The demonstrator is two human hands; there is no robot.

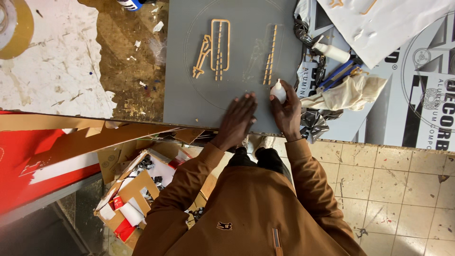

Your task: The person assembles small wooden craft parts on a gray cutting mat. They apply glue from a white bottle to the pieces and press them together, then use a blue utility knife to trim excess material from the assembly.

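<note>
Jacket: a brown jacket fills the bottom of the view, both sleeves reaching up to the bench edge.
Left hand: it lies open and flat, palm down, fingers together, on the near edge of the grey board; it holds nothing.
Right hand: the fingers curl round a small white bottle, nozzle up, just beside the left hand.
Bottle: it stands upright in the right hand, over the board's near right corner, just below the thin strip.
Board: a grey sheet lies on the bench, a faint circle scored across it.
Tan shape: a flat cut-out with a rounded frame and slim bars lies on the board, well apart from both hands.
Strip: a thin tan piece lies to the right of the shape, just above the bottle.
Second bottle: a white one lies tilted to the right of the board, beside a blue tool and a pale cloth.
Tape: a brown roll sits at the top left corner.
Floor: a cardboard box of scraps sits below the bench on the left; tan tiles spread on the right.
</note>
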